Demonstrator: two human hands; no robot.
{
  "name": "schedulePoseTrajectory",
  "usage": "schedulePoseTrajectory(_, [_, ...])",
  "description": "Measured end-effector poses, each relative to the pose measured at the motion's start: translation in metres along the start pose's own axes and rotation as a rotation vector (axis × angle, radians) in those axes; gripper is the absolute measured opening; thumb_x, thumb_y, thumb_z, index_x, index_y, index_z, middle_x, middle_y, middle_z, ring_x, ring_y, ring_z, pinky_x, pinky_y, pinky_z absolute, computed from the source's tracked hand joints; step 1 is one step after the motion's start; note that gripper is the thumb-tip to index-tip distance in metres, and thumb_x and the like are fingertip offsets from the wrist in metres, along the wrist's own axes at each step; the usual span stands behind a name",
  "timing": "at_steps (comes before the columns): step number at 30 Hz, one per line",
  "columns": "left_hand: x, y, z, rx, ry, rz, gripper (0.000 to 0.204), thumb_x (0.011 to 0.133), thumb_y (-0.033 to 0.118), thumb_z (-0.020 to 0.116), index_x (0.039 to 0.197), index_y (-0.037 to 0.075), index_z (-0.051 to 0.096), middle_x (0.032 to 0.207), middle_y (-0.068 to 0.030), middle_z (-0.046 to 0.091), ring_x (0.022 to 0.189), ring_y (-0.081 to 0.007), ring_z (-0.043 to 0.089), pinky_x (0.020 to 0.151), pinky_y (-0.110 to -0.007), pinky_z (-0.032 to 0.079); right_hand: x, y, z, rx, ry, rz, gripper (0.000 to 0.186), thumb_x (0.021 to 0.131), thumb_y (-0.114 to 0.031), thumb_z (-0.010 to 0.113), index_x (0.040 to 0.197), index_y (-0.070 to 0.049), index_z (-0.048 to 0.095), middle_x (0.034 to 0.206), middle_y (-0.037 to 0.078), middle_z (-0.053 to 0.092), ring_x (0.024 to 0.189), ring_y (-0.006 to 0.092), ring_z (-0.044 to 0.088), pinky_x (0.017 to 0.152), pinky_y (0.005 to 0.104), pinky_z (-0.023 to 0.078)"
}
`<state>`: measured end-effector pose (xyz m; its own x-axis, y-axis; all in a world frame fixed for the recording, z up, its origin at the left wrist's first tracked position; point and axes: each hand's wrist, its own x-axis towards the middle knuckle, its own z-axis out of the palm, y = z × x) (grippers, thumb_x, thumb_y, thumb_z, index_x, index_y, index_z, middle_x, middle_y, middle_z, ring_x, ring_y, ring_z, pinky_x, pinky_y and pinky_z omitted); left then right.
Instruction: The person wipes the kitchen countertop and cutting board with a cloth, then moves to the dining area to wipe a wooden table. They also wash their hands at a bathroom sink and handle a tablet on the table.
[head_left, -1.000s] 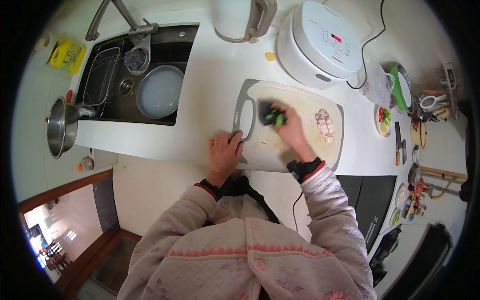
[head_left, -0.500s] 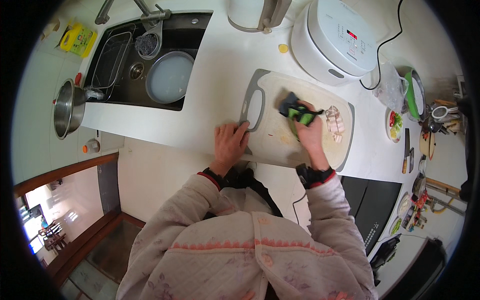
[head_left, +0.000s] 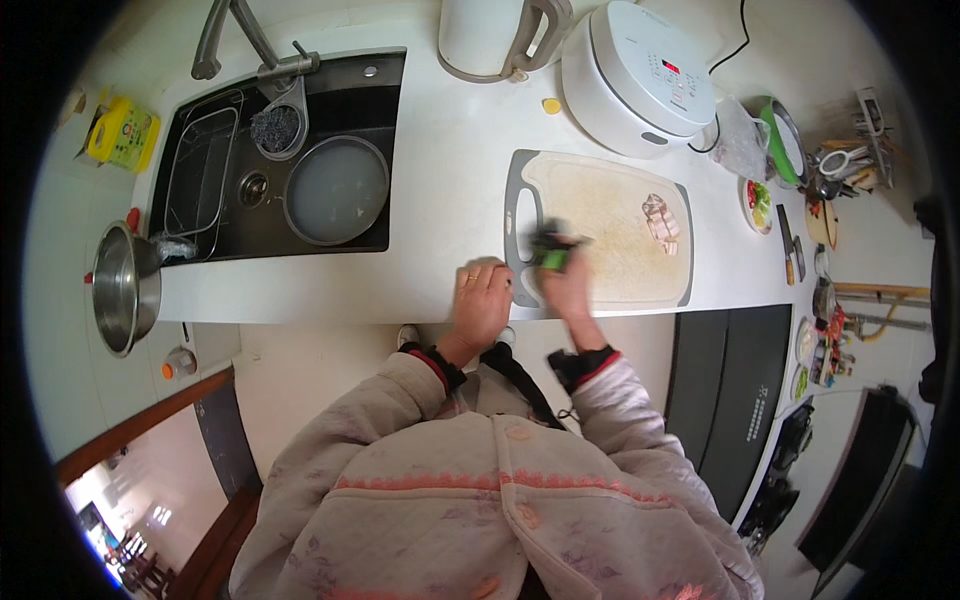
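My right hand [head_left: 568, 285] grips a dark grey and green cloth [head_left: 550, 247], blurred by motion, over the left part of a cutting board [head_left: 600, 200]. The board is pale with grey ends and a handle slot at its left. Against the board's lower left edge rests my left hand [head_left: 482, 300], its fingers laid out on the countertop and its thumb side touching the board; it holds nothing. A small heap of sliced pale pink meat [head_left: 660, 224] lies on the right part of the board.
Behind the board stands a white rice cooker [head_left: 640, 80], with a kettle [head_left: 480, 40] beside it. At left, a black sink [head_left: 390, 120] holds a round pan of cloudy water [head_left: 338, 190]. To the right are a plate of cut vegetables [head_left: 757, 205] and a knife [head_left: 785, 245].
My right hand has wiped the cloth leftward across the board, away from the meat. The left hand stays by the board's left edge. The whole view has shifted a little.
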<state>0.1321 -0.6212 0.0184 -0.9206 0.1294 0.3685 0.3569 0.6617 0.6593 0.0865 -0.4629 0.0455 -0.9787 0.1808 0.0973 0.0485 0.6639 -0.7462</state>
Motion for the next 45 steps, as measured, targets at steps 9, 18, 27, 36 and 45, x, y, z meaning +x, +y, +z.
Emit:
schedulePoseTrajectory(9, [-0.043, -0.073, -0.118, -0.061, 0.001, 0.057, 0.020, 0.078, 0.008, 0.069, 0.097, 0.007, 0.065, 0.116, -0.0127, 0.060, 0.100, -0.0324, 0.057, 0.090, -0.043, 0.043, 0.028, -0.017, -0.060, 0.432, 0.300, 0.281, 0.037, 0.080, 0.003, 0.062, 0.117, 0.002, 0.060, 0.106, 0.006, 0.065, 0.091, 0.0156, 0.061, 0.080, 0.0288, 0.050])
schedulePoseTrajectory(18, [-0.074, -0.118, -0.167, -0.015, 0.164, -0.069, 0.011, 0.079, 0.001, 0.067, 0.089, 0.006, 0.065, 0.092, -0.0118, 0.060, 0.088, -0.0321, 0.056, 0.078, -0.042, 0.044, -0.015, -0.053, 0.061, 0.452, -0.281, -0.029, 0.044, 0.069, 0.001, 0.067, 0.112, 0.003, 0.061, 0.093, 0.014, 0.068, 0.089, 0.0214, 0.065, 0.083, 0.0321, 0.051])
schedulePoseTrajectory(27, [-0.084, -0.128, -0.187, -0.014, 0.030, -0.114, 0.007, 0.088, 0.003, 0.062, 0.082, 0.001, 0.058, 0.082, -0.0128, 0.054, 0.081, -0.0326, 0.050, 0.074, -0.043, 0.040, 0.016, -0.097, 0.117, -0.290, -0.206, -0.348, 0.036, 0.070, -0.010, 0.069, 0.104, -0.004, 0.059, 0.098, 0.021, 0.057, 0.088, 0.0396, 0.055, 0.079, 0.0497, 0.046])
schedulePoseTrajectory(36, [-0.079, -0.140, -0.189, 0.011, -0.001, -0.127, 0.009, 0.090, 0.005, 0.060, 0.084, -0.002, 0.059, 0.086, -0.0144, 0.059, 0.085, -0.0330, 0.055, 0.076, -0.043, 0.044, -0.011, -0.120, 0.077, 0.251, -0.102, -0.290, 0.049, 0.070, -0.015, 0.072, 0.115, -0.002, 0.057, 0.109, 0.019, 0.058, 0.107, 0.0396, 0.055, 0.092, 0.0423, 0.045])
schedulePoseTrajectory(45, [-0.086, -0.160, -0.191, 0.004, 0.001, -0.054, 0.004, 0.088, 0.004, 0.061, 0.085, 0.001, 0.063, 0.085, -0.0134, 0.061, 0.084, -0.0338, 0.056, 0.078, -0.043, 0.045, -0.047, -0.129, 0.152, 0.064, -0.276, -0.440, 0.034, 0.068, -0.007, 0.067, 0.102, -0.009, 0.060, 0.115, 0.017, 0.053, 0.109, 0.0352, 0.053, 0.086, 0.0472, 0.045])
